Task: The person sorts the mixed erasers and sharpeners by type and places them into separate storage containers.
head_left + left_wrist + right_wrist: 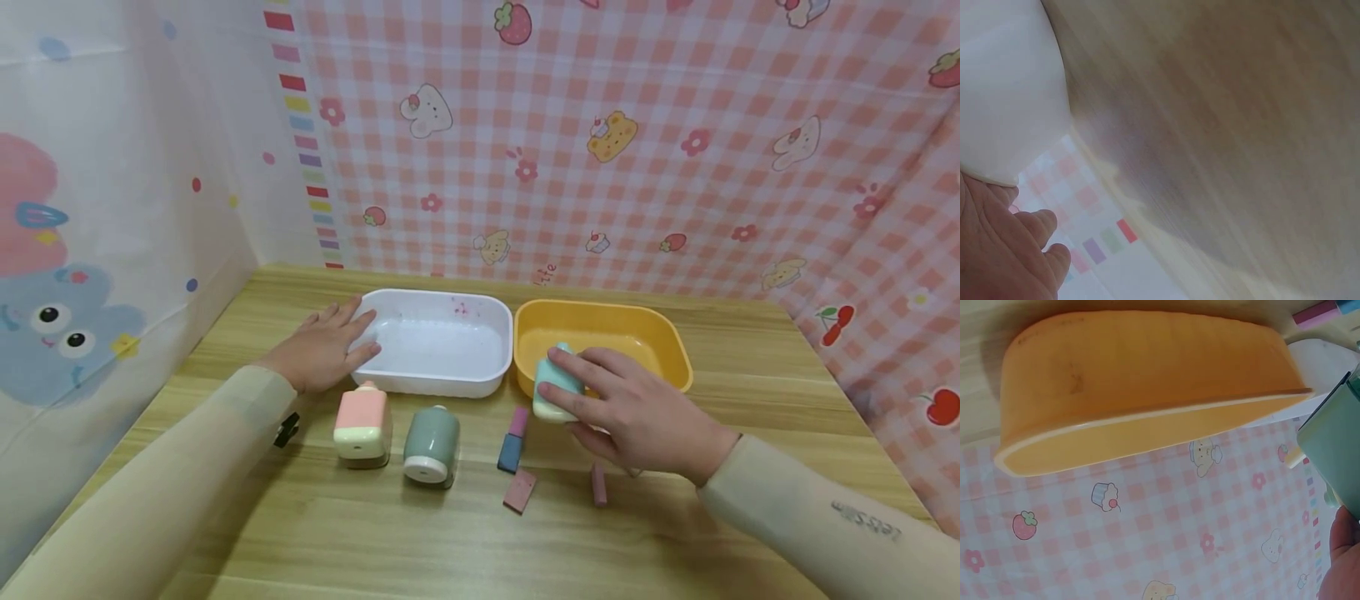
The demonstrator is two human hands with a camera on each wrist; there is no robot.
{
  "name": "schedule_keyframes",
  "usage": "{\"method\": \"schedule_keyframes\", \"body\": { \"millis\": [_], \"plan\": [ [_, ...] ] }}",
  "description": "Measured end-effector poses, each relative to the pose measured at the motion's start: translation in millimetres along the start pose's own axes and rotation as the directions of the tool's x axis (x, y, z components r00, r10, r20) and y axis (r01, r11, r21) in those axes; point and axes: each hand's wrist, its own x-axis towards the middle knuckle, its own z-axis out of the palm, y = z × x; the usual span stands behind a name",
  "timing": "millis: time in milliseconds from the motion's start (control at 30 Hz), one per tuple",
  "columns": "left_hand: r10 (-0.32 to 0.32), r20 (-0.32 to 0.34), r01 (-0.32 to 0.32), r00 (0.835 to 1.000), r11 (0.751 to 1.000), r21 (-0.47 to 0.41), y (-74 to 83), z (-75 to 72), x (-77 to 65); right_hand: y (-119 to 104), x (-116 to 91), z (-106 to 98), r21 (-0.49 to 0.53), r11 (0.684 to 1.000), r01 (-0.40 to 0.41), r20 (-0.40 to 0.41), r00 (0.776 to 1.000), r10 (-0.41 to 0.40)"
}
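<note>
In the head view my left hand (pixel 318 343) rests at the left rim of the white tub (pixel 427 387), fingers spread. My right hand (pixel 637 404) grips a mint-green bottle-shaped thing (pixel 553 402) with a cream end, above the near left rim of the yellow tub (pixel 600 307). Its green side (pixel 1335 434) also shows in the right wrist view. Near the left hand stand a pink and cream bottle-shaped thing (pixel 362 425) and a grey-green one with a white end (pixel 432 442). The right thumb is partly hidden.
Small blocks lie before the tubs: a purple one (pixel 518 421), a blue one (pixel 510 452), a flat pink one (pixel 519 491) and a narrow pink one (pixel 598 485). A small black object (pixel 287 430) sits by the left sleeve. Patterned cloth (pixel 562 192) hangs behind the table.
</note>
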Motion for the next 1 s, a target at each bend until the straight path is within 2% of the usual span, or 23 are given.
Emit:
{"method": "schedule_keyframes", "body": {
  "millis": [300,633,1000],
  "plan": [
    [0.002,0.003,-0.002,1.000,1.000,0.000,1.3,-1.1,-0.1,8,10,5,0.019,1.000,-0.017,0.021,1.000,0.016],
    [0.000,0.004,0.000,1.000,1.000,-0.003,1.7,-2.1,-1.3,11,27,11,-0.030,0.999,-0.025,0.064,0.998,0.027],
    [-0.005,0.001,0.005,1.000,1.000,-0.013,1.1,-0.9,-0.8,20,55,25,-0.049,0.999,0.016,0.028,1.000,-0.015]
  ]
}}
